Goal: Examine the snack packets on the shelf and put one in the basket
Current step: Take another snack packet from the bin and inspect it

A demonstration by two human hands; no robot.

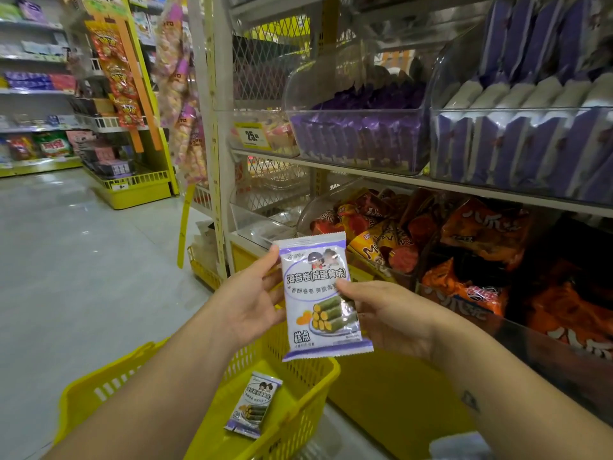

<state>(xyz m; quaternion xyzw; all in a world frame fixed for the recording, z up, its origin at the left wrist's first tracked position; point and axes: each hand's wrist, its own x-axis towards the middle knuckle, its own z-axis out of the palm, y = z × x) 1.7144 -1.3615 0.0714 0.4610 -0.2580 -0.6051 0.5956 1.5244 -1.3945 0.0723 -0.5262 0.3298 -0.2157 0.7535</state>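
Right now both hands hold one snack packet [323, 293] upright in front of the shelf [381, 172], its printed face turned to the camera. The packet is white with purple bands at top and bottom, and it shows green rolls with yellow centres on a plate. The left hand [248, 300] pinches the upper left edge: its thumb lies on the front near the top corner and its fingers are curled behind. The right hand [388, 313] pinches the right edge at about mid-height, thumb on the front, with the fingers hidden behind the wrapper. The packet hangs in the air, touching nothing but the two hands.

Below it sits a yellow plastic basket [311, 386], its far corner just under the packet's lower edge. A second packet [253, 408] of the same design lies on the basket's floor, tilted. The left forearm crosses above the basket's near side.

On the shelf's upper level stand two clear bins. The nearer bin [358, 141] is filled with purple wrappers, and the farther bin [520, 144] holds rows of purple-and-white packets standing on edge. A yellow price tag [253, 136] hangs to the left of the nearer bin. On the level beneath lie orange and red bags [464, 254] — piled loosely, to the right of the held packet. Across the pale floor [66, 260], more shelving lines the aisle.
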